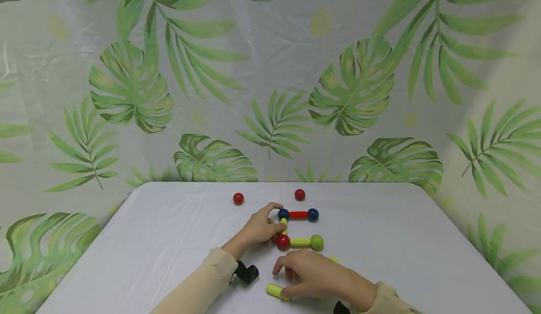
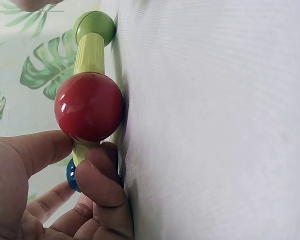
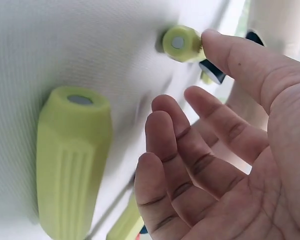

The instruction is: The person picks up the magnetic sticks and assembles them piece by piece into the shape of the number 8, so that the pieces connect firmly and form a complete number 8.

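My left hand (image 1: 258, 227) pinches a yellow-green magnetic rod (image 2: 82, 151) between thumb and fingers. This rod links a red ball (image 1: 283, 242) to a blue ball (image 1: 283, 214). From the red ball a second yellow-green rod (image 1: 300, 242) runs right to a green ball (image 1: 317, 242). A red rod (image 1: 298, 214) joins the first blue ball to another blue ball (image 1: 313, 214). Nearer the front, my right hand (image 1: 314, 271) has loosely bent fingers around nothing. Its thumb tip is at the end of a loose yellow-green rod (image 1: 274, 291); whether they touch I cannot tell.
Two loose red balls, one on the left (image 1: 238, 198) and one on the right (image 1: 299, 194), lie near the back edge of the white table (image 1: 380, 229). Another yellow-green rod (image 3: 72, 165) lies beside my right hand. A leaf-patterned cloth (image 1: 270, 70) hangs behind.
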`<action>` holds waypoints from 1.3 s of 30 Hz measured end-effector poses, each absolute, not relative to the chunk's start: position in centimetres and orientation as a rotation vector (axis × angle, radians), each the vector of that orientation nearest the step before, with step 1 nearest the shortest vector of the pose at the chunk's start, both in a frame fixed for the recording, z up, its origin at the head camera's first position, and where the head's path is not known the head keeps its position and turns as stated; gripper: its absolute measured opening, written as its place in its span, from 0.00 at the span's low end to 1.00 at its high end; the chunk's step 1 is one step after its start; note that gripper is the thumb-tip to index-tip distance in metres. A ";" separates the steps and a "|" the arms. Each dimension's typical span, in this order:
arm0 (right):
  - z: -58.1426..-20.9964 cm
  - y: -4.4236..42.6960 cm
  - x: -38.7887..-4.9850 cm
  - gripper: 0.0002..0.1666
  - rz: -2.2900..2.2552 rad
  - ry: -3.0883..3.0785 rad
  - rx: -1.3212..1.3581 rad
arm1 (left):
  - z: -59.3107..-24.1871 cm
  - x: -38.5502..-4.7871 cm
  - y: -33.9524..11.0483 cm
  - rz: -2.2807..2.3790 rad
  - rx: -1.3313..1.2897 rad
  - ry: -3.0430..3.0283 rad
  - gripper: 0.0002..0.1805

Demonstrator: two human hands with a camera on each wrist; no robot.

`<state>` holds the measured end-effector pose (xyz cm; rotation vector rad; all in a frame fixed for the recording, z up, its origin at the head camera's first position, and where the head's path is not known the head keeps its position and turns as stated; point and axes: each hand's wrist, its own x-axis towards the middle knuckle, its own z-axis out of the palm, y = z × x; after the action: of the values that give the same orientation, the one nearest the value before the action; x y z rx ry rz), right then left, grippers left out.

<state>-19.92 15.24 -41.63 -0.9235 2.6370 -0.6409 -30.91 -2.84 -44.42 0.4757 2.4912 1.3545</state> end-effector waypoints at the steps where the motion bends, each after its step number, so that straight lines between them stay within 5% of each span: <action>1: -41.7 15.2 -19.9 0.17 -0.637 2.637 -0.920 | -44.5 -30.9 -2.8 1.354 0.474 2.492 0.31; 19: -42.0 14.2 -19.9 0.06 -0.711 2.517 -0.859 | -44.4 -30.8 -2.9 1.375 0.490 2.472 0.32; 33: -38.9 17.9 -22.5 0.08 -1.047 2.671 -0.753 | -44.6 -31.0 -2.9 1.396 0.506 2.462 0.32; 39: -38.3 19.7 -24.0 0.13 -1.126 2.752 -0.498 | -44.6 -31.0 -2.9 1.390 0.492 2.473 0.31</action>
<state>-24.01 19.74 -38.26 -0.4980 2.7517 -1.1265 -31.04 -2.93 -44.57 0.4921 2.4725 1.3897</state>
